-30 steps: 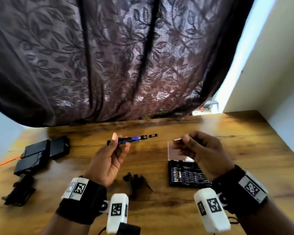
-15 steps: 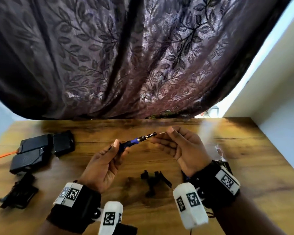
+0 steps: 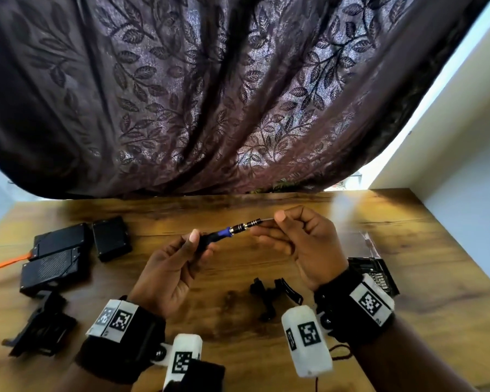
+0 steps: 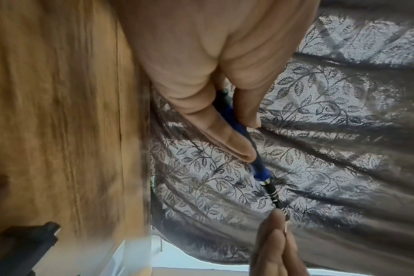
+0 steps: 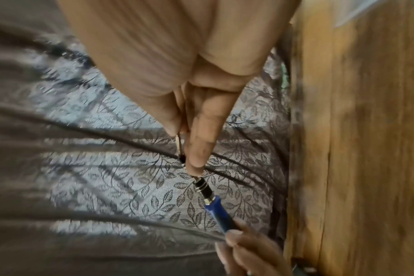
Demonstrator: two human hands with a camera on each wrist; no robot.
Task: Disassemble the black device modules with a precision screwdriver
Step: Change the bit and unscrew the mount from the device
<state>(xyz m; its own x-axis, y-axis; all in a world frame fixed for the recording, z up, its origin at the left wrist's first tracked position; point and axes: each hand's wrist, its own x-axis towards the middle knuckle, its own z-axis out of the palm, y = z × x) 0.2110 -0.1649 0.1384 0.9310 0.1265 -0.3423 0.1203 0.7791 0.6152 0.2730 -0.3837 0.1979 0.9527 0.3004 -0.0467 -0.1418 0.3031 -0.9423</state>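
The hands meet above the tabletop [image 3: 351,278]. The left hand [image 3: 170,267] grips the handle of the screwdriver [image 3: 229,232], thumb on top and fingers curled beneath, with the blue collar and the ringed black-and-silver neck pointing right and slightly away. The right hand [image 3: 303,244] pinches a thin metal bit [image 3: 266,219] between thumb and forefinger, its end at the mouth of the neck; how far it sits inside cannot be told. In the right wrist view the bit [image 5: 179,143] shows beside the forefinger, in line with the screwdriver [image 5: 215,209]. In the left wrist view the left hand [image 4: 201,78] clamps the screwdriver [image 4: 260,168] and the other hand's fingertips [image 4: 275,216] touch its tip.

Below the hands a small black bracket [image 3: 269,298] lies on the wood. Behind the right wrist sits a black bit case [image 3: 376,273], partly hidden. At the left edge lie three black modules [image 3: 65,254] close together, an orange strip [image 3: 6,261] running out from them, and nearer the person a loose black part [image 3: 40,326]. A dark leaf-patterned curtain [image 3: 210,94] hangs behind the tabletop.
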